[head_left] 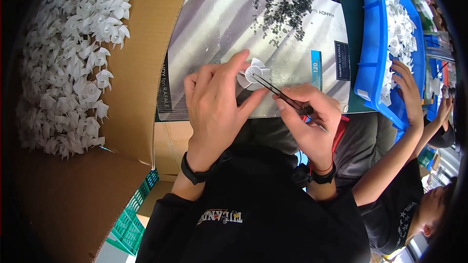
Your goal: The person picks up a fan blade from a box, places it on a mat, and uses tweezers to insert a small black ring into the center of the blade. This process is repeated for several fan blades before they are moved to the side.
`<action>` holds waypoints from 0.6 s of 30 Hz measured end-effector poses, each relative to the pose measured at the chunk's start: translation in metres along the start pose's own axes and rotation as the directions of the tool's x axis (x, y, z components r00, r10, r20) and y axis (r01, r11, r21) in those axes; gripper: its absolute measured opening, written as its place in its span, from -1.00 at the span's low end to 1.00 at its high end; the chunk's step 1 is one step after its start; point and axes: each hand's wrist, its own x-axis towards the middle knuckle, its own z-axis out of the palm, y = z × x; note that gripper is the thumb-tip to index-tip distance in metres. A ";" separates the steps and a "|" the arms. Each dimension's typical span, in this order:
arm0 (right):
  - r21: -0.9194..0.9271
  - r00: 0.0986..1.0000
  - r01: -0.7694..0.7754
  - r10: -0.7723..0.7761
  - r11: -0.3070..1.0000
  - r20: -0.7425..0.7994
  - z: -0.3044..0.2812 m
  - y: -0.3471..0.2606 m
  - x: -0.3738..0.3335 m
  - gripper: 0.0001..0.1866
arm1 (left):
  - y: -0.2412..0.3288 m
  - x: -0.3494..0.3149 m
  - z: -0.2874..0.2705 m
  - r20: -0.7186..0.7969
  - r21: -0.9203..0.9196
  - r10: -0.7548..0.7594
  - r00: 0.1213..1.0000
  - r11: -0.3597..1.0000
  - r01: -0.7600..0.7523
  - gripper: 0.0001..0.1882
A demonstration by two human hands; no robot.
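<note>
A small white fan wheel (257, 64) with curved blades and a round hub is at the middle of the work surface. My left hand (214, 95) closes around it, thumb on the near side and fingers on the far side. Between the thumb and fingers of my right hand (314, 114) is a pair of dark tweezers (280, 92). Their tips reach into the wheel's hub; whether they grip anything there is too small to tell. Beyond my hands lies a loose spread of small black rings (290, 12).
A cardboard box (141, 63) on the left holds a heap of white fan wheels (73, 68). To the right stands a blue bin (373, 44) with more white wheels, a co-worker's hand (409, 90) reaching into it. The printed board (214, 24) covers the table before me.
</note>
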 end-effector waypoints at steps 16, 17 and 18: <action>-0.488 0.646 0.013 -0.380 0.873 -0.662 -0.106 -0.035 0.009 -0.93 | 0.112 0.019 -0.068 -0.017 -0.783 0.308 0.951 -0.595 0.179 -0.75; -0.562 0.682 0.096 -0.466 0.821 -0.564 -0.094 -0.041 0.008 -0.90 | 0.120 0.015 -0.061 -0.015 -0.773 0.324 0.946 -0.604 0.195 -0.75; -0.385 0.723 0.221 -0.416 0.896 -0.552 -0.077 -0.030 -0.004 -0.89 | 0.129 0.008 -0.053 -0.044 -0.739 0.298 0.953 -0.652 0.170 -0.78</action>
